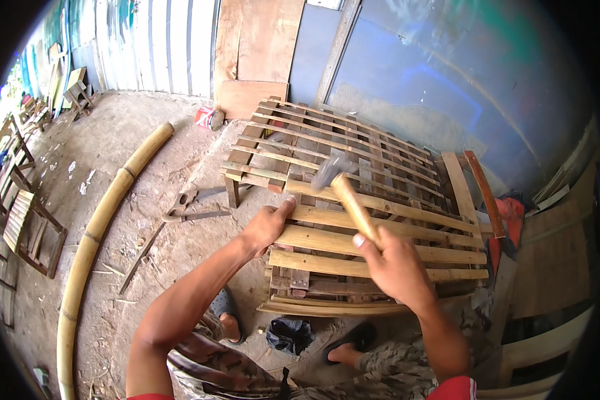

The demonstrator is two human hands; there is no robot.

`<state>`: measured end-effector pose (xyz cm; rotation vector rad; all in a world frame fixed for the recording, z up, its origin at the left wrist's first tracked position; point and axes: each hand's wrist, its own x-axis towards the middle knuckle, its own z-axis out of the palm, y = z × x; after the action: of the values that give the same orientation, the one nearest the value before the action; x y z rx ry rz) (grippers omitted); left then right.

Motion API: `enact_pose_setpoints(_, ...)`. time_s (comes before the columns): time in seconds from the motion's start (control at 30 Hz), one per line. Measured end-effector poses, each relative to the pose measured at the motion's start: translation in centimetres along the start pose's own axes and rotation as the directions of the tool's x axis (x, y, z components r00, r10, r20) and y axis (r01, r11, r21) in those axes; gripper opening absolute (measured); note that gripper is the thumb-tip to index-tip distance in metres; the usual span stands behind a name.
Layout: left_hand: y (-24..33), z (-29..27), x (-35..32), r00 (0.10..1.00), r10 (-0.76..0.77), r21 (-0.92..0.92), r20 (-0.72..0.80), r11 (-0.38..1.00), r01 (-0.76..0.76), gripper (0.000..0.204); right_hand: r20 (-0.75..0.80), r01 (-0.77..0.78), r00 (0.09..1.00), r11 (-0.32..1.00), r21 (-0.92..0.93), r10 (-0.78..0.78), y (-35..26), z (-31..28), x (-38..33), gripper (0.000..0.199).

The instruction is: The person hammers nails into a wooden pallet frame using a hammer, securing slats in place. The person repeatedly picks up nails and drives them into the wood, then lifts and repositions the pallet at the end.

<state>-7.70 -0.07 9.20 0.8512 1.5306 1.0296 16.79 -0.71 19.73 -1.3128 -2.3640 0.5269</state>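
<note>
My right hand (398, 268) is wrapped round the wooden handle of a hammer (355, 208). Its dark metal head is blurred and hangs over the left part of the slatted bamboo frame (373, 235). At the frame's left end, my left hand (265, 230) is closed on the end of a bamboo slat (327, 218), thumb on top and the other fingers mostly hidden. The hammer head is just beyond that thumb. Wider yellowish slats lie across the near half of the frame, and thinner, spaced strips cross the far half. Whether a nail stands under the hammer I cannot tell.
A long bamboo pole (93, 233) lies on the dirt floor at the left. Between it and the frame are a hand saw (203, 215) and a red-and-white can (210, 119). A black plastic bag (291, 335) lies by my feet. Metal sheets wall the far side.
</note>
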Motion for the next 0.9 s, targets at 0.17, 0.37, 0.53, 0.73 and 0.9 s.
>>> enact_pose_setpoints(0.17,0.2,0.3,0.2,1.0,0.008,0.024,0.006,1.0,-0.008,0.069,-0.316,0.148,0.945,0.97,0.194,-0.081,0.9,2.7,0.2,0.034)
enact_pose_setpoints(0.37,0.5,0.2,-0.8,0.998,0.052,-0.113,0.043,0.993,-0.047,0.076,0.045,-0.026,0.999,0.999,-0.031,0.028,0.5,0.1,0.8,0.038)
enact_pose_setpoints(0.53,1.2,0.2,-0.8,0.999,-0.017,0.078,0.048,0.997,0.013,0.076,-0.288,0.118,0.957,0.953,0.279,-0.035,0.5,0.4,1.3,0.032)
enact_pose_setpoints(0.73,0.2,0.7,0.2,0.998,0.042,-0.021,0.04,0.999,-0.041,0.081,0.121,-0.085,0.988,0.991,-0.1,0.097,2.2,0.1,0.9,0.041)
enact_pose_setpoints(0.9,-1.6,-0.5,1.8,0.998,0.032,-0.051,0.057,0.998,-0.029,0.077,-0.165,0.069,0.985,0.986,0.154,-0.044,0.5,-0.6,1.5,0.041)
